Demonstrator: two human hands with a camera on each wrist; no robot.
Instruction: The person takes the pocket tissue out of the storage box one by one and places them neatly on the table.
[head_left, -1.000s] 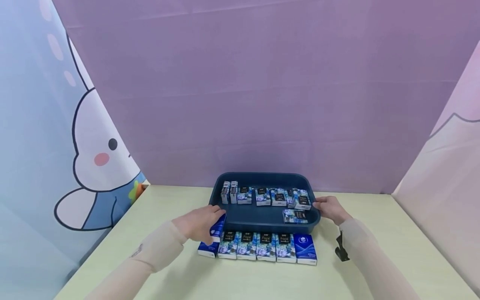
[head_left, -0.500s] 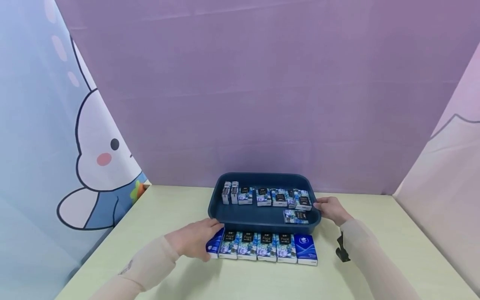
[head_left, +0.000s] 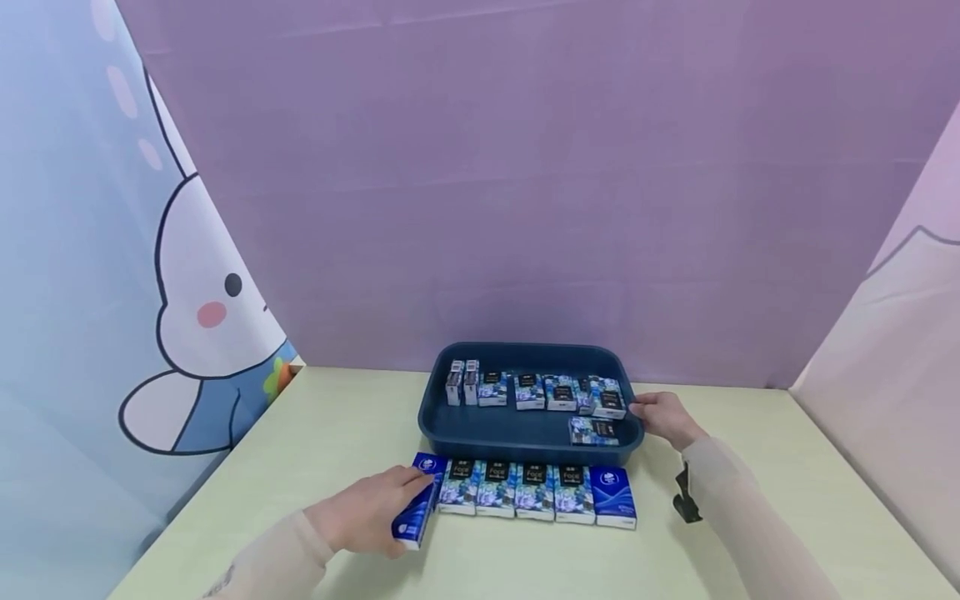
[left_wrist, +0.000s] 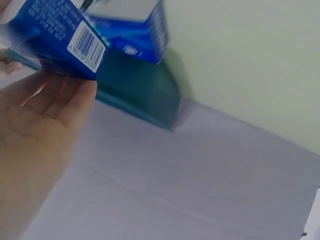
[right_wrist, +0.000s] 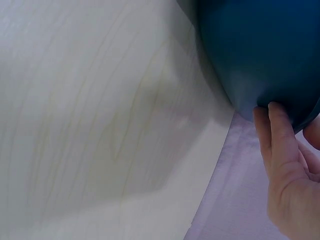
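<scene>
My left hand (head_left: pixel 371 508) grips a blue tissue pack (head_left: pixel 412 518), tilted, in front of the row's left end. In the left wrist view the fingers lie along this pack (left_wrist: pixel 60 37), beside its barcode, and another blue pack (left_wrist: pixel 135 32) shows behind it. At the tray's right side my right hand (head_left: pixel 666 418) holds the rim of the dark blue tray (head_left: pixel 495 437). The right wrist view shows its fingers (right_wrist: pixel 282 135) against the outer wall. Along the tray's front lies a row of flower-printed tissue packs (head_left: pixel 495 490), with a blue pack (head_left: pixel 427 464) at the left end and another blue pack (head_left: pixel 612 497) at the right.
Inside the tray, small flower-printed packs (head_left: pixel 528 392) line the back, two standing on edge (head_left: pixel 463 383) at the left; one lies at front right (head_left: pixel 592 431). A purple cloth (head_left: pixel 525 208) hangs behind the pale table (head_left: pixel 337 417). A black strap (head_left: pixel 685 496) hangs from the right wrist.
My left hand has drawn back from the tray's front left corner toward the near side, bringing a blue tissue pack and uncovering the row's left end. The right hand stays on the tray.
</scene>
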